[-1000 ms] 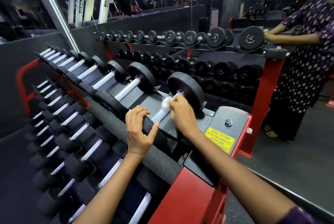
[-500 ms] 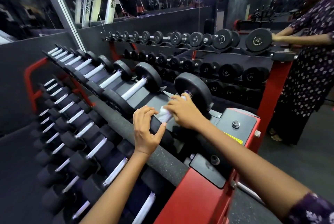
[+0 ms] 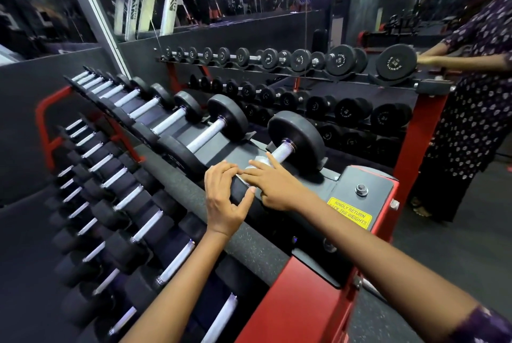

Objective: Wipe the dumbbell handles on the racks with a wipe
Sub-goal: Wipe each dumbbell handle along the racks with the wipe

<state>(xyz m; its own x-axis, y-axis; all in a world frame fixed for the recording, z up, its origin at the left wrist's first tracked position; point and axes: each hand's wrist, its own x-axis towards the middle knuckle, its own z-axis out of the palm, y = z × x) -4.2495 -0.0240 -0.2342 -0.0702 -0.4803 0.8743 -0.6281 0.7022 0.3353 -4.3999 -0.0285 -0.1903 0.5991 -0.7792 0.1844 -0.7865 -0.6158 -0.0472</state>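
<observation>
The nearest dumbbell on the top rack has a silver knurled handle and a black far head. My left hand grips its near head, fingers curled over the top and thumb on the side. My right hand holds a white wipe wrapped on the handle's near end, right beside my left fingers. Most of the wipe is hidden under my fingers. The far part of the handle shows bare.
More dumbbells line the top tier to the left, and a lower tier sits below. The red rack frame with a yellow sticker is at my right. A mirror shows another rack; a person stands at right.
My right hand has slid the wipe along the handle from the far head toward the near end, uncovering the far part. My left hand stays on the near head.
</observation>
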